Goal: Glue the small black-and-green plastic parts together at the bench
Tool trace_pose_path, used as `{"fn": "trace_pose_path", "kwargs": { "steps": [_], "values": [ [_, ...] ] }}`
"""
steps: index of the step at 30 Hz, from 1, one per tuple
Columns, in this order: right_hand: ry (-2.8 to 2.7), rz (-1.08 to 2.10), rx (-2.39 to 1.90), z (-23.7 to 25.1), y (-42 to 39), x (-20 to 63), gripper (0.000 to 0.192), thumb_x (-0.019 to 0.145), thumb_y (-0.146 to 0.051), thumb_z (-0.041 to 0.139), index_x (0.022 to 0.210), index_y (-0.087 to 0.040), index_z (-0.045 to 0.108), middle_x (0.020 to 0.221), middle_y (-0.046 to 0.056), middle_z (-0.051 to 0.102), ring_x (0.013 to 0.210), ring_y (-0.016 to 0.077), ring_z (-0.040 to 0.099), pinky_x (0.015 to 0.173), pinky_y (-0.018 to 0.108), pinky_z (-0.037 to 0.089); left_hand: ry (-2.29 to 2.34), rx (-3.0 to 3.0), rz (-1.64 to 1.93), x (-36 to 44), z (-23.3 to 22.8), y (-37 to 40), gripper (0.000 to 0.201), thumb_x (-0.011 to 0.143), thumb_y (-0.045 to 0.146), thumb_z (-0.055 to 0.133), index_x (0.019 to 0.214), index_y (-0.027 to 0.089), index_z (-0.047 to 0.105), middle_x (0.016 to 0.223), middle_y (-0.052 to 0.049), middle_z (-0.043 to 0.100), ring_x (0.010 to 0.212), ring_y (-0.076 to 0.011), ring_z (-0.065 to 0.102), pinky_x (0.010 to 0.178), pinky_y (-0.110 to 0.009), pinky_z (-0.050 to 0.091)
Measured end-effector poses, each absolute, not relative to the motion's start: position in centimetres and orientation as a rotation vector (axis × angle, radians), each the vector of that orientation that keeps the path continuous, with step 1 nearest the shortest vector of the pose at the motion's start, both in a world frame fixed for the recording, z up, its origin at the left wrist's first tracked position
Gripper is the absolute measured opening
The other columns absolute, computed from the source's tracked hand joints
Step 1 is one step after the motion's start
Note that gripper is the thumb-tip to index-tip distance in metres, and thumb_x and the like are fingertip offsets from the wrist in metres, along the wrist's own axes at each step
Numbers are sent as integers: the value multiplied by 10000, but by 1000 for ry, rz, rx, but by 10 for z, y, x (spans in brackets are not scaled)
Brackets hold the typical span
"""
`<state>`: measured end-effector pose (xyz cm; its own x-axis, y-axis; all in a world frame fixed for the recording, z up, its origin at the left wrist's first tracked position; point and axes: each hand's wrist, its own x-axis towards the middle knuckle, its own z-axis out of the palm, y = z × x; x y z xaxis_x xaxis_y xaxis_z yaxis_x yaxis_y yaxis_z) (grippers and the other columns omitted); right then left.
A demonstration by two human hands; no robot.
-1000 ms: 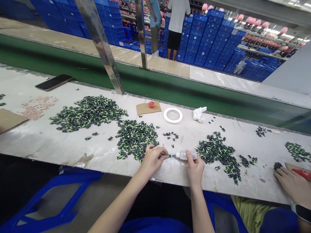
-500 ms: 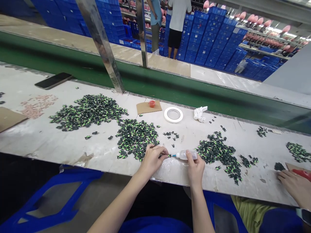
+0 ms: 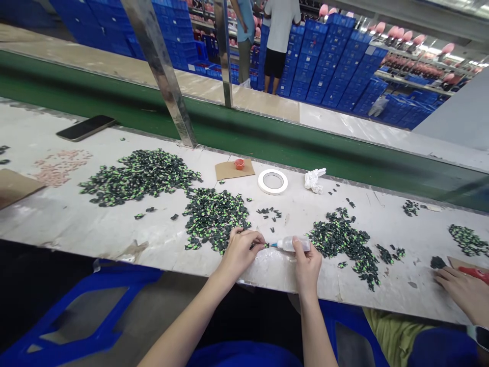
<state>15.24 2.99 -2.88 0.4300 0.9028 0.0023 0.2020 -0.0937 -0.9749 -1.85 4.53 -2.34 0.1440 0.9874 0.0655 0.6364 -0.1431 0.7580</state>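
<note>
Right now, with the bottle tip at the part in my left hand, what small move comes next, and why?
Probably a light squeeze of the small clear bottle in the right hand. Its blue nozzle already points at the tiny green-and-black piece pinched by the left hand, seemingly touching it, so nothing needs repositioning. The pile of pieces lies beside the right hand for afterwards.

Factory assembly line: green conveyor belt (image 3: 267, 142), stacked blue crates (image 3: 336, 61), worktable (image 3: 76, 224) heaped with small parts (image 3: 141, 176).
</note>
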Motion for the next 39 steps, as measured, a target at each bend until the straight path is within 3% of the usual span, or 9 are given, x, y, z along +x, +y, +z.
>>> {"fn": "trace_pose_path", "kwargs": {
  "steps": [12,16,23,31,33,35,39],
  "values": [
    [-754,798,-1421,-36,31,161,368,686,-510,677,735,-150,616,657,6,614,618,158,545,560,262,425,1528,1805,670,-20,-16,49,90,742,137,677,747,217,637,818,16,747,830,-191,678,990,-436,320],
    [-728,753,-1374,-33,34,166,362,649,-444,740,830,-159,611,765,22,657,712,176,604,655,291,480,1434,1857,607,-24,-9,60,81,730,155,689,764,226,667,810,1,754,845,-210,672,957,-405,359],
    [-862,758,-1408,-34,56,158,585,542,-357,823,987,-200,477,904,91,723,847,231,683,842,394,493,1574,2056,634,-9,-10,83,148,813,127,599,832,219,713,910,-48,737,952,-246,629,883,-390,388],
    [-1034,545,-1597,-31,52,154,842,535,-457,825,1238,-165,466,1125,168,658,925,261,629,787,385,484,1512,2222,557,-4,-25,87,147,854,106,557,824,196,668,928,-54,654,985,-236,552,829,-369,381],
    [-1046,393,-1591,-25,41,152,764,590,-475,798,1219,-160,498,1130,161,645,929,255,602,768,372,471,1473,2239,561,-7,-25,83,165,869,90,526,843,197,650,927,-49,638,986,-226,539,837,-368,371],
    [-1078,442,-1553,-20,30,150,543,691,-488,724,1103,-164,584,1007,125,672,853,232,601,726,352,472,1361,2288,586,-11,-22,78,181,884,86,499,866,205,633,953,-42,625,1006,-217,524,868,-374,354],
    [-1128,1077,-1372,-17,21,148,352,722,-496,689,901,-192,673,795,57,686,727,199,632,647,309,501,1079,2392,689,-18,-14,66,198,913,105,458,906,230,612,1025,-38,609,1043,-196,508,927,-372,312]
  ]
}}
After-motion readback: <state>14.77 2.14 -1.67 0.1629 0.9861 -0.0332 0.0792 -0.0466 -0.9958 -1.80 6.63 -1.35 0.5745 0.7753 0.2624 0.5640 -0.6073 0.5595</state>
